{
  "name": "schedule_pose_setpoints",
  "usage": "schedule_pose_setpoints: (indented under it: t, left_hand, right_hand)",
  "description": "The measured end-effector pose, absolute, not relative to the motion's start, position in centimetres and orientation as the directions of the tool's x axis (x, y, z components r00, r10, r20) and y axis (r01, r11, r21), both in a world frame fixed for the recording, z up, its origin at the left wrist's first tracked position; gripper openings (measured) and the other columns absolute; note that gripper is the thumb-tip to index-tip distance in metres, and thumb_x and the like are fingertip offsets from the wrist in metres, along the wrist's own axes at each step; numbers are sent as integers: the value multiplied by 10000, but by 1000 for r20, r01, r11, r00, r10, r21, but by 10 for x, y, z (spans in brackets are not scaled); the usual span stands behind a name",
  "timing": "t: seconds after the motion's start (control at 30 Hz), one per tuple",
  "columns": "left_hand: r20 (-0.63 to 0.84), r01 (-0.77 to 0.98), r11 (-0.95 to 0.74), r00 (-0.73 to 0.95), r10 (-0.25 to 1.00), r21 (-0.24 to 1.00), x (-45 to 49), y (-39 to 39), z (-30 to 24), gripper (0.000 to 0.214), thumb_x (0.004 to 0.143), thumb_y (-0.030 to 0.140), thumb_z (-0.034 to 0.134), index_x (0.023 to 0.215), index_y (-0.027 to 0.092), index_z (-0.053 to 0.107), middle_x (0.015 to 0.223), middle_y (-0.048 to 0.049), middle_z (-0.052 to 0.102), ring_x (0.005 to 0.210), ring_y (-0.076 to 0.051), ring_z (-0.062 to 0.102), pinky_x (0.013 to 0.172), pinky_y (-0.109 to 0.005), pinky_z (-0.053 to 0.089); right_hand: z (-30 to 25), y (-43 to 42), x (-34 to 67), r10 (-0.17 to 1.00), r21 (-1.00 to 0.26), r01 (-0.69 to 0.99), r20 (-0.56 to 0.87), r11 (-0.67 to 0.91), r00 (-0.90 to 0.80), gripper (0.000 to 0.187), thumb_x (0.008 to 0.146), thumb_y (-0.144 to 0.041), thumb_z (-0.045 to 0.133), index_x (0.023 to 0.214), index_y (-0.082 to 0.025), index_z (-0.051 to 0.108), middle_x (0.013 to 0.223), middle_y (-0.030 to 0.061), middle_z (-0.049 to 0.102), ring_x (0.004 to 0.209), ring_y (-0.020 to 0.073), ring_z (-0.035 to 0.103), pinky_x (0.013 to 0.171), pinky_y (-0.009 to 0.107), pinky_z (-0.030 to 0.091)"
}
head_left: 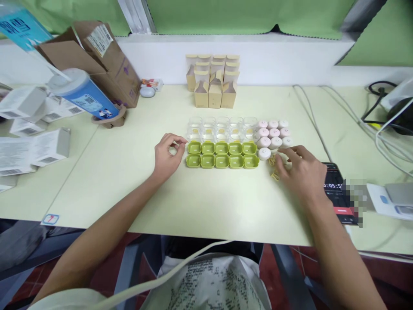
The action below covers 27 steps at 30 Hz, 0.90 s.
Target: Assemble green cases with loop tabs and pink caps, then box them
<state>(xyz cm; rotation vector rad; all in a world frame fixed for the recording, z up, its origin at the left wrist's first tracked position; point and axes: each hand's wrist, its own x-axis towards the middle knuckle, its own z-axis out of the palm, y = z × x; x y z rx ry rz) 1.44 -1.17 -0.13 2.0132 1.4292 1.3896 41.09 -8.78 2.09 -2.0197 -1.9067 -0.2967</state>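
Two rows of small green trays [222, 154] lie in the middle of the pale table [135, 172]. Behind them stand clear plastic lids [222, 128], and to their right several round pink-white caps [273, 133]. My left hand [167, 156] rests by the left end of the green trays, fingers curled, thumb and forefinger near a clear lid; nothing shows inside them. My right hand [301, 172] lies palm down right of the trays, fingers bent over small yellow pieces [273, 168] beside the caps.
Small tan cartons [213, 79] are stacked at the back. A brown cardboard box [97, 56] and a blue-labelled cylinder [82, 92] sit at back left, white boxes [35, 146] on the left. A phone showing a timer [337, 193] and cables [380, 129] lie right.
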Motion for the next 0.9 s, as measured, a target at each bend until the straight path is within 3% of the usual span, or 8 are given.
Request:
schedule_pose_setpoints:
  t: [0.17,0.33,0.53,0.67,0.73,0.9]
  left_hand:
    - [542,545,-485,65,838,684,14,-12,-1,113,974,211,643,952,238,751,964,-25,759,913,-179,698,802,-326,593]
    - [541,532,-493,76,837,688,15,-10,-4,104,968,205,658,945,240,753,971,-26,766,920,-176,700,787,-320,587]
    - [537,515,-518,126,834,683,15,-9,-4,49,980,266,716,949,236,740,961,-27,760,893,-175,690,769,-320,580]
    - [560,510,-544,140,817,667,14,-9,-4,63,955,203,692,949,228,749,954,-24,763,870,-162,681,742,-299,561]
    - [567,516,-544,131,814,662,14,-9,-5,91,944,178,677,943,225,754,937,-21,758,857,-156,679,737,-291,559]
    - [583,510,-555,124,803,657,14,-8,-5,116,937,164,667,941,219,769,930,-16,753,846,-146,686,728,-279,561]
  right_hand:
    - [16,-87,419,957,-81,986,264,149,-123,355,1066,-360,528,1163,-199,829,1229,138,775,894,231,656,624,324,294]
    - [19,-87,422,966,-145,973,214,180,-147,350,1065,-366,521,1118,-193,820,1116,115,776,818,203,629,639,331,318]
    - [22,-89,423,965,-172,977,251,123,-77,231,1037,-333,617,1068,-193,799,1070,115,819,843,216,658,668,357,329]
    - [15,-87,421,914,-127,976,388,176,-114,207,1053,-347,620,970,-207,749,1017,130,807,914,257,693,643,359,322]
    - [11,-85,420,879,-133,968,458,212,-129,210,1048,-381,644,953,-211,723,957,109,784,850,238,689,624,347,350]
    - [11,-84,413,844,-182,937,508,299,-171,291,1081,-360,639,1273,-175,755,1139,125,774,822,217,740,644,341,519]
